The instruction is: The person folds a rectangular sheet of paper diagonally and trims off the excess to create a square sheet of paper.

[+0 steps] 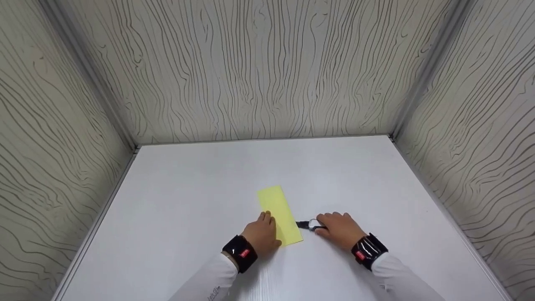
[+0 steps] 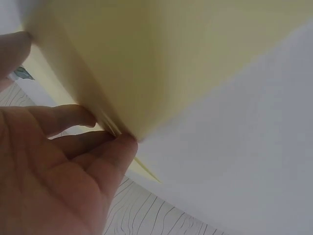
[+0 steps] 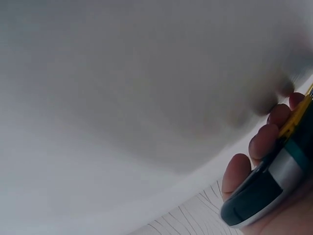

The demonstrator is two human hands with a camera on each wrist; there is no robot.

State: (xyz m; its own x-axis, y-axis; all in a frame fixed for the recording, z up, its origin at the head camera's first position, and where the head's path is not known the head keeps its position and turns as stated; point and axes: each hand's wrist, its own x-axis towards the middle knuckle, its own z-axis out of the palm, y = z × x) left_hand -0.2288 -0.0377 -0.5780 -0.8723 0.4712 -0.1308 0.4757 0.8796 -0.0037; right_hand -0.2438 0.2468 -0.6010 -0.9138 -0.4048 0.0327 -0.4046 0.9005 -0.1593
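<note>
A yellow sheet of paper [image 1: 279, 211] lies on the white table, its long side slanting away from me. My left hand [image 1: 262, 236] rests along its left edge, fingertips and thumb pressing it down at separate spots. The left wrist view shows the fingertips [image 2: 128, 142] at the edge of the paper [image 2: 195, 54], where a thin yellow strip sticks out below. To the right of the sheet, my right hand [image 1: 340, 229] grips a utility knife [image 1: 312, 225], its dark tip at the paper's right edge. Dark green, grey and yellow parts show on the knife [image 3: 266, 181]; its front end is out of the right wrist view.
The white table [image 1: 188, 179] is enclosed at the back and sides by wood-grain panels [image 1: 259, 71]. Grey metal strips run along the corners. Black bands [image 1: 370, 251] wrap both wrists over white sleeves.
</note>
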